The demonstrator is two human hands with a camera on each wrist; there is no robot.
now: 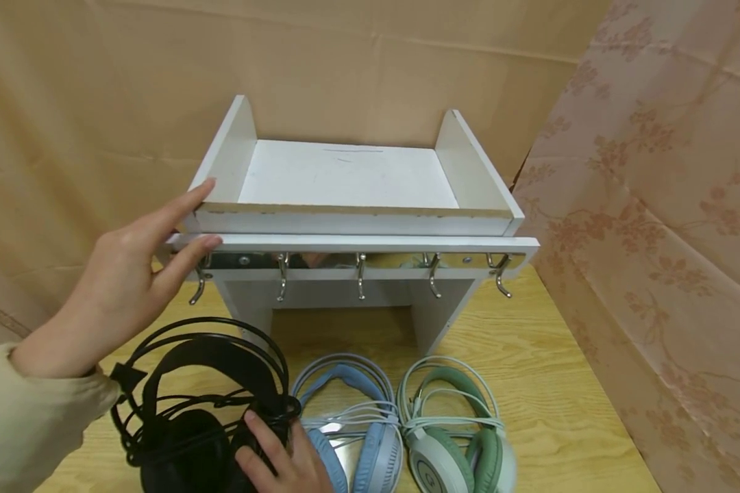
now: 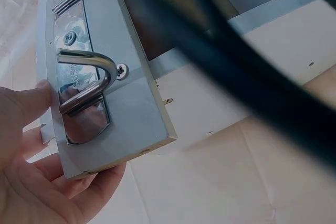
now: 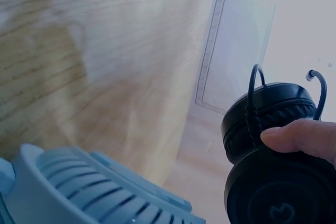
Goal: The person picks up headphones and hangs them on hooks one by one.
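A white wooden shelf unit point(image 1: 358, 222) carries a front rail point(image 1: 401, 243) with a row of metal hooks point(image 1: 360, 274). At the rail's left end, my left hand point(image 1: 120, 270) grips the board; in the left wrist view its fingers wrap the end beside a hook point(image 2: 89, 85). Black headphones point(image 1: 185, 445) with a bundled cable are below that hand. My right hand point(image 1: 290, 459) holds them by an ear cup point(image 3: 278, 192), its thumb point(image 3: 296, 137) pressed on the cup in the right wrist view. Their dark band point(image 2: 236, 72) blurs across the left wrist view.
Blue headphones point(image 1: 379, 452) and green-and-white headphones point(image 1: 493, 462), cables bundled, lie side by side on the wood-grain table point(image 1: 567, 411) before the shelf. A beige cloth point(image 1: 358, 68) hangs behind, a pink flowered one point(image 1: 666, 205) on the right.
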